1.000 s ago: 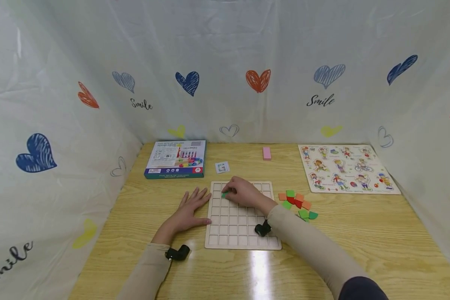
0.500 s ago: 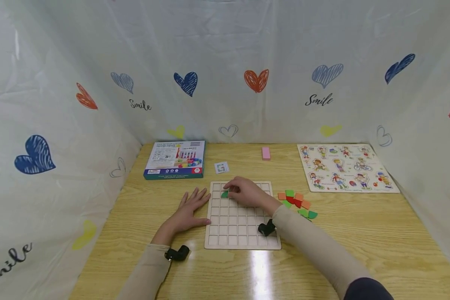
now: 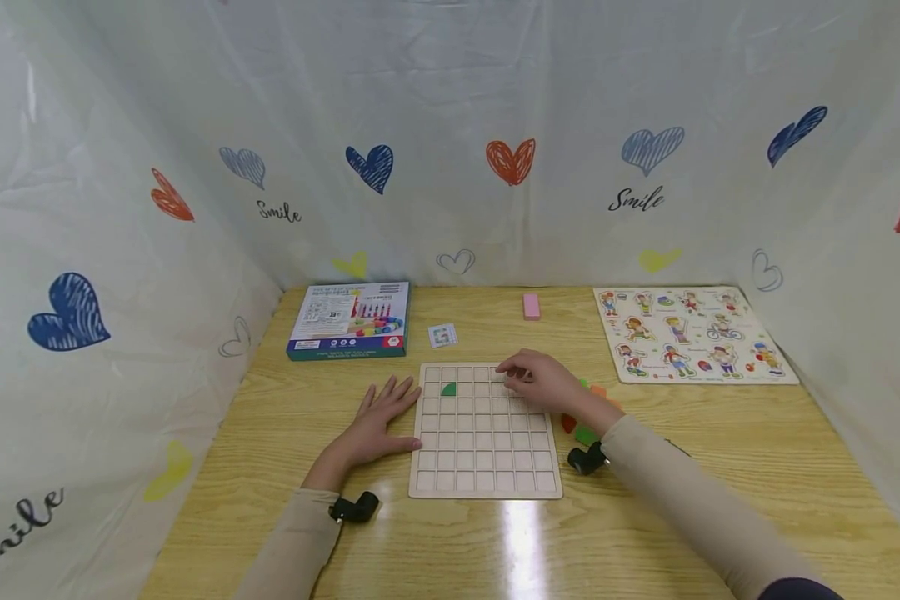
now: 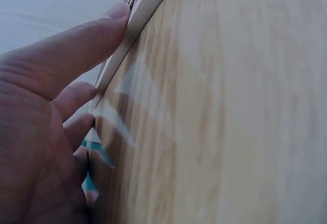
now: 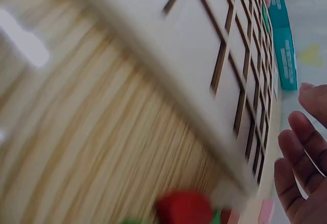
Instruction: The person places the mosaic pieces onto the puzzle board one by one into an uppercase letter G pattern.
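Nearest, both beige sleeves (image 3: 303,542) run off the lower edge, short of the pale wooden grid board (image 3: 467,460). The left hand (image 3: 375,425) lies left of the board, fingers spread, holding nothing, its thumb tip touching the board's edge; it rests where it was half a second ago. Right of the board, small flat red, green and orange pieces (image 3: 587,435) are now largely hidden under the right wrist; earlier they showed plainly, and the right wrist view blurs them.

The right hand (image 3: 543,382) has moved off the green quarter-circle piece (image 3: 449,389) to the board's far right part, fingers loosely bent and apart, with nothing in them; whether they touch the board I cannot tell. The green piece, formerly half covered, lies fully visible in the board's second row from the far edge, second column from the left.

Beyond the board are a small printed card (image 3: 442,335), a flat cardboard box (image 3: 348,321) with its contents hidden, and a pink block (image 3: 532,307).
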`<state>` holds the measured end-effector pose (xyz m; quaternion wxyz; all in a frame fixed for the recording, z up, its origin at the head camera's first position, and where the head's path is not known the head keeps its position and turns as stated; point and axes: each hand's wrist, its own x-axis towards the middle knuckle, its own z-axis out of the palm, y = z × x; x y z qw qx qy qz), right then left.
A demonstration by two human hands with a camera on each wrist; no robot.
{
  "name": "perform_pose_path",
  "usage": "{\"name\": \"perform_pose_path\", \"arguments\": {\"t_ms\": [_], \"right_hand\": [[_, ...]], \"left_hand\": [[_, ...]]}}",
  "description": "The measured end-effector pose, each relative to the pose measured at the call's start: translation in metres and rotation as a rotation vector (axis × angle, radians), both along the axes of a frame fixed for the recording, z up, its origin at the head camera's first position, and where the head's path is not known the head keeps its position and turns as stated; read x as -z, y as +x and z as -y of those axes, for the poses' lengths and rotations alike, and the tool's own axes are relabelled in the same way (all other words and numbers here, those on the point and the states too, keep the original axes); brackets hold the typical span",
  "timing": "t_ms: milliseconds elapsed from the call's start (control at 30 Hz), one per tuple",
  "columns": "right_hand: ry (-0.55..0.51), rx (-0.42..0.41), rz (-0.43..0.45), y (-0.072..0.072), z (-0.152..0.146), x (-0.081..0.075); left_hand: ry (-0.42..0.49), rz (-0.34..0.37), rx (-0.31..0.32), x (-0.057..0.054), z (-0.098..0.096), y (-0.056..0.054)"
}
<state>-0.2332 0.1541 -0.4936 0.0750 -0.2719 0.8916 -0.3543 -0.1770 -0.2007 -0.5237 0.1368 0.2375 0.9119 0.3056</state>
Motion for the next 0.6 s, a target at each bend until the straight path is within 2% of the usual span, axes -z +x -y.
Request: {"name": "perform_pose_path", "arguments": {"t_ms": [200,367,600], "right_hand": [[0.006,0.067,0.0,0.007,-0.036,-0.002],[0.036,0.116,-0.038,0.012,-0.061,-0.001],[0.067,0.195,-0.051,0.019,-0.092,0.005]], "left_hand": [[0.0,-0.006,0.002,0.001,0.001,0.0],[-0.002,-0.012,-0.002,0.002,0.001,0.0],[-0.01,-0.007,0.001,0.003,0.0,0.0]]}}
